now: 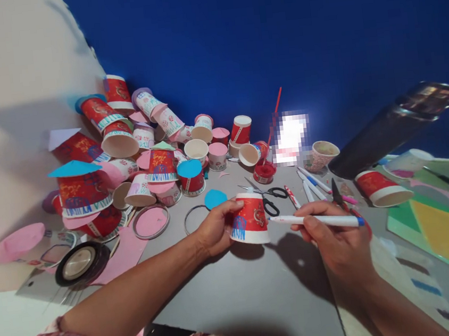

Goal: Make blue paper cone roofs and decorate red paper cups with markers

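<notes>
Left hand's [215,228] grip: upturned red paper cup [249,219], blue scribbles.

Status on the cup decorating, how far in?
Done: a big pile of decorated cups at the left, many capped with paper discs. In hand: the left hand holds a red cup upside down on the table, and the right hand aims a marker at its side. Left: a few plain-looking cups, like one lying at right.

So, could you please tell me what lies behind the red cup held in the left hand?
Behind the red cup in the left hand lie black-handled scissors and a blue paper disc; the cup covers part of the scissors.
</notes>
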`<state>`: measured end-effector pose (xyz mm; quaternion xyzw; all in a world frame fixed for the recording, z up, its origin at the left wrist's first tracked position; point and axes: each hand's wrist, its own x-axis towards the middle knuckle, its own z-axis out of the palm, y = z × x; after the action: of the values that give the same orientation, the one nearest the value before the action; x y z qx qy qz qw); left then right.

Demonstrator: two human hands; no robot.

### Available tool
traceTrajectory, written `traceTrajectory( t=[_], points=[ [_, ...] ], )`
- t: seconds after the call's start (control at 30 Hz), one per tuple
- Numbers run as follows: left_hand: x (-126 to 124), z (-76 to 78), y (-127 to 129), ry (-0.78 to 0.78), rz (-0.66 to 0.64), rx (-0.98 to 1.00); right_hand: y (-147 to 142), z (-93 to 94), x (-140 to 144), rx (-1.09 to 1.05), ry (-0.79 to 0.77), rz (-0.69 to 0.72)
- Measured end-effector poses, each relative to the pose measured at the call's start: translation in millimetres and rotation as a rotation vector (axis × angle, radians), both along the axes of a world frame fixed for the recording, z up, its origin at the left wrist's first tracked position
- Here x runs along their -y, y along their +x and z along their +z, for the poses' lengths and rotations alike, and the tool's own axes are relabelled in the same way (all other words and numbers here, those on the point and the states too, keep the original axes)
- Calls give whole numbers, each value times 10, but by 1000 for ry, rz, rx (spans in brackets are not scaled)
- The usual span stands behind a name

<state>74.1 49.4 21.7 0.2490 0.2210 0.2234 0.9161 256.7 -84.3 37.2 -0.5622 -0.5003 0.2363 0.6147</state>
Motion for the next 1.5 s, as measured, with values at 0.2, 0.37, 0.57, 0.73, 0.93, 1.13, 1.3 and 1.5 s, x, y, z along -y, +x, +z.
traceTrajectory(
  t=[0.2, 0.37, 0.57, 0.73, 0.93, 1.13, 1.3, 1.5],
  points=[
    [47, 12, 14, 80, -10, 18, -54, 26, 9, 34, 43, -96],
    [71, 43, 17, 118, -15, -17, -84, 59, 56, 255, 124, -138],
    [104, 41, 12, 167, -43, -51, -87, 105, 52, 419, 206, -64],
    [107, 33, 3, 178, -66, -51, -75, 122, 45, 494, 230, -35],
    [107, 24, 16, 204, -73, -52, -62, 118, 47, 528, 223, -17],
    [123, 28, 19, 225, -75, -69, -45, 91, 34, 567, 211, -12],
    [119, 20, 18, 221, -71, -77, -43, 97, 35, 569, 211, 2],
    [109, -5, 12, 226, -76, -79, -43, 110, 33, 571, 211, 3]
  ],
)
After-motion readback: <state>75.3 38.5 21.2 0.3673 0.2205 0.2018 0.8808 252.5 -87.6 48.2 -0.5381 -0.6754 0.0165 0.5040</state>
